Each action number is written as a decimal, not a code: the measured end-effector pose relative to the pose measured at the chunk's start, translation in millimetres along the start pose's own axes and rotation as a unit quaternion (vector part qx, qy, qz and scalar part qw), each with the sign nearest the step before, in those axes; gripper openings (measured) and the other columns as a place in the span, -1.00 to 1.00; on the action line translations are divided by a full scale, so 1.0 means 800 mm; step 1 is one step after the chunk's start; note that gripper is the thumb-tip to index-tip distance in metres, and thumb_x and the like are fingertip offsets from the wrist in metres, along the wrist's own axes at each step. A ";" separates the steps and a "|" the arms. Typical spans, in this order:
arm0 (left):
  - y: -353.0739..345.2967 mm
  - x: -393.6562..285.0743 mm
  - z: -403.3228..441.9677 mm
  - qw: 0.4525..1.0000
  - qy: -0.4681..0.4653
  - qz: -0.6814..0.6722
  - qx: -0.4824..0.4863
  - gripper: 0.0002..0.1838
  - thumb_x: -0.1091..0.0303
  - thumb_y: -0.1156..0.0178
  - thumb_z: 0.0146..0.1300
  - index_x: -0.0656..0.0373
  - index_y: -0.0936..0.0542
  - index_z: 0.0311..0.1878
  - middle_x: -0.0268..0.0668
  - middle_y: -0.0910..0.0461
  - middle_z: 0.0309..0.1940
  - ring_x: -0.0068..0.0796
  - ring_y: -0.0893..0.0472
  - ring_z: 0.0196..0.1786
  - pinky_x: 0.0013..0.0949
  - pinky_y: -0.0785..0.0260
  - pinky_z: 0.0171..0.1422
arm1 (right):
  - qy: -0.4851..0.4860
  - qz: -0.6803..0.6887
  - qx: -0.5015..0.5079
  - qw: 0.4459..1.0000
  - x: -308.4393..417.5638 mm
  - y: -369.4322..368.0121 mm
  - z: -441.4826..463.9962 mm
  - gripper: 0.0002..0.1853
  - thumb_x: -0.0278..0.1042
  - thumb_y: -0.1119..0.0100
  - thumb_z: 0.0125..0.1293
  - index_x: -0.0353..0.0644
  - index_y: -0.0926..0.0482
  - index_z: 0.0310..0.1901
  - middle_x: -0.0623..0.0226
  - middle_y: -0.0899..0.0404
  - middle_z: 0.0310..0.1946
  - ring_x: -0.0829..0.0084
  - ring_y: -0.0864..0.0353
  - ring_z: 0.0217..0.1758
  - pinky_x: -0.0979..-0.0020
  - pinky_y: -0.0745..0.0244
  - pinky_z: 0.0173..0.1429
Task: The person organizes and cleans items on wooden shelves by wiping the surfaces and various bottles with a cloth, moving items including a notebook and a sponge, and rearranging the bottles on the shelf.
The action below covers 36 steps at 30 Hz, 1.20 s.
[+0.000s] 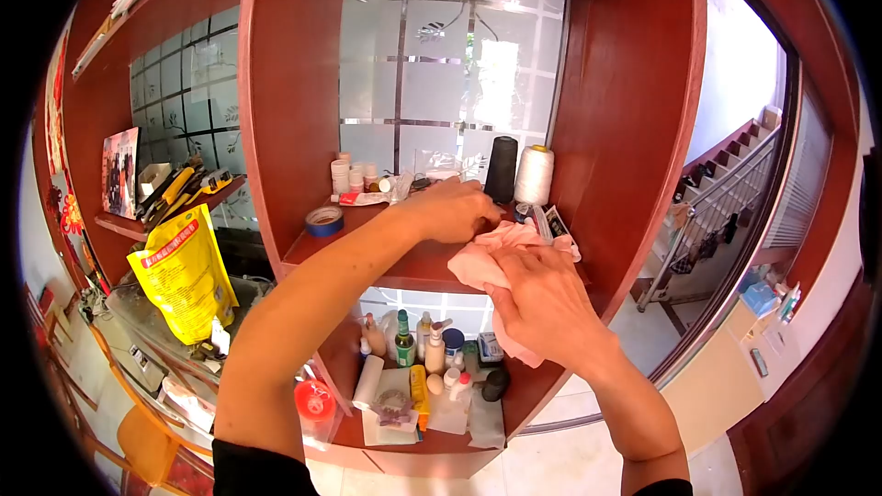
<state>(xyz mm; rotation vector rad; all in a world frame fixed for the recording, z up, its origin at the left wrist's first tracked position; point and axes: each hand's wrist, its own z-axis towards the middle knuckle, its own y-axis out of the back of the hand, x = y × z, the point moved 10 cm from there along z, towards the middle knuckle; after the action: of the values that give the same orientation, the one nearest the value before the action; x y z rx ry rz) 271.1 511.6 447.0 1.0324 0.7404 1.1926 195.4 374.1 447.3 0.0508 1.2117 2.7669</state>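
A pink cloth lies bunched under my right hand, at the right part of the red-brown middle shelf; its lower end hangs over the shelf's front edge. My right fingers are wrapped over it. My left hand reaches across to the shelf in front of a black thread cone, its fingers curled; what they hold, if anything, is hidden. Beside the black cone stands a white thread cone. Small items, partly hidden, lie just right of the cloth.
Blue tape roll, red-and-white tube and small bottles stand on the shelf's left. The lower shelf holds several bottles, among them a green one. A yellow pouch stands left of the upright panel; another upright stands right.
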 end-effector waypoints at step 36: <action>0.066 0.120 -0.023 0.931 0.120 -0.284 -0.195 -0.68 0.60 -0.09 0.20 0.11 -0.72 -0.05 -0.09 -0.70 -0.21 -0.43 -0.64 -0.06 -0.34 -0.47 0.11 | 0.006 0.072 0.048 0.996 -0.012 -0.035 0.044 -0.62 -0.31 -0.07 0.27 -0.32 -0.57 0.06 -0.13 -0.61 -0.06 -0.09 -0.56 0.08 0.05 -0.45 0.14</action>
<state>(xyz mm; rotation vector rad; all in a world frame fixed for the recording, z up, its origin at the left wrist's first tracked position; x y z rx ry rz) 257.8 611.0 494.7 0.3034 0.8728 0.9083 210.4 417.6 450.9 0.1362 1.3957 2.8317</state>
